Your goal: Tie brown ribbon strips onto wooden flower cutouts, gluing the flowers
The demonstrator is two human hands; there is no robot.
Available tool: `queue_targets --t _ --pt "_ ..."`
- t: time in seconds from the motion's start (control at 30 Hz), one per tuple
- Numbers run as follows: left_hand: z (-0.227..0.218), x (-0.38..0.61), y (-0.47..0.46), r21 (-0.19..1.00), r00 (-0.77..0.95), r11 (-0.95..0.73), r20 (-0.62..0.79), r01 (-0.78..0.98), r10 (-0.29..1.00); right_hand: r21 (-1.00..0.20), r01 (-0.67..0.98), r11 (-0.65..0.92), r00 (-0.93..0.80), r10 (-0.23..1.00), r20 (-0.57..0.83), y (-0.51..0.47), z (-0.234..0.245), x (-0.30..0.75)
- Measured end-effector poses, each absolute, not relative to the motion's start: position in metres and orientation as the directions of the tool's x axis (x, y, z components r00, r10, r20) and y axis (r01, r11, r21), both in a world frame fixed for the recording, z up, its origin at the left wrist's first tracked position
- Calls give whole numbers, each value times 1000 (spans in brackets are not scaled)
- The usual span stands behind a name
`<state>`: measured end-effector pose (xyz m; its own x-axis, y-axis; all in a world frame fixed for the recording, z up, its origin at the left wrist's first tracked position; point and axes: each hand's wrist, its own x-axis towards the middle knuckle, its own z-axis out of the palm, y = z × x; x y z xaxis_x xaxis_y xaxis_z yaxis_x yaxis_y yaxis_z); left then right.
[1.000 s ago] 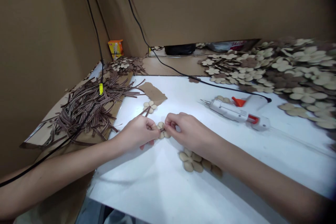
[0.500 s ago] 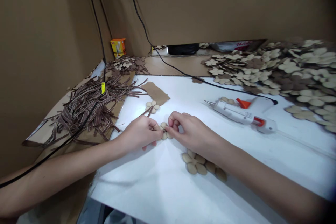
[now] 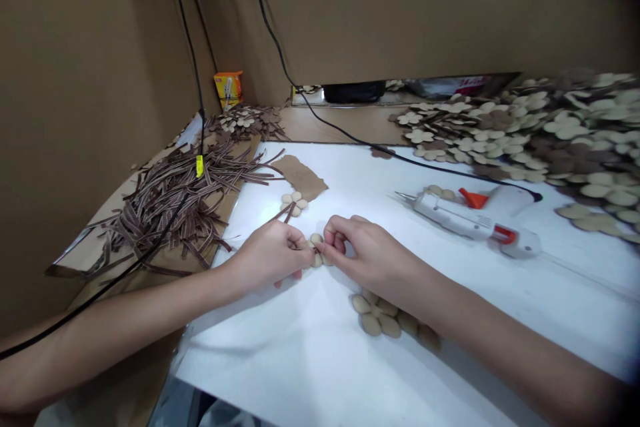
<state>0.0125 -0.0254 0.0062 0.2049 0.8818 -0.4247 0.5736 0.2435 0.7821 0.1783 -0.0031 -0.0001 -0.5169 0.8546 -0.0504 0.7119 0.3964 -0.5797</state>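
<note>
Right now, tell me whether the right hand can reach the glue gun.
Likely yes. The right hand sits close to the white glue gun, and no object stands between them on the white sheet. It pinches a small flower cutout with the left hand, so it would have to let go first.

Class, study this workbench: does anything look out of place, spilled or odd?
A black cord runs loose across the white sheet behind the hot glue gun, and another lies over the striped ribbon strips, so both cross the work area.
</note>
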Motion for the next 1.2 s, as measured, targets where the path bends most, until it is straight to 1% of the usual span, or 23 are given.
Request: queue_targets --t 0.13,0.37,0.53,0.7,0.97,1.03,1.1,1.2 --pt "6 13 -25 784 215 228 -416 577 884 -571 722 390 -503 863 -47 -1 -2 177" --pt "3 13 -22 750 194 200 -402 631 895 -578 748 327 -478 869 -126 4 2 174" --pt "0 12 -22 745 200 178 -388 642 900 -623 711 325 -497 859 -120 2 5 177" --pt "1 13 -23 746 209 178 -393 641 895 -598 744 298 -455 881 -127 0 8 174" --pt "1 13 -23 748 221 173 -396 641 891 -612 741 275 -448 882 -146 1 5 175" --pt "1 12 -22 742 213 174 -396 647 893 -631 726 273 -458 877 -148 0 5 176" --pt "1 12 -22 736 208 177 -400 653 893 -640 717 277 -470 870 -150 0 6 176" --pt "2 13 -22 732 202 181 -402 657 893 -615 727 305 -476 870 -131 -1 6 174"
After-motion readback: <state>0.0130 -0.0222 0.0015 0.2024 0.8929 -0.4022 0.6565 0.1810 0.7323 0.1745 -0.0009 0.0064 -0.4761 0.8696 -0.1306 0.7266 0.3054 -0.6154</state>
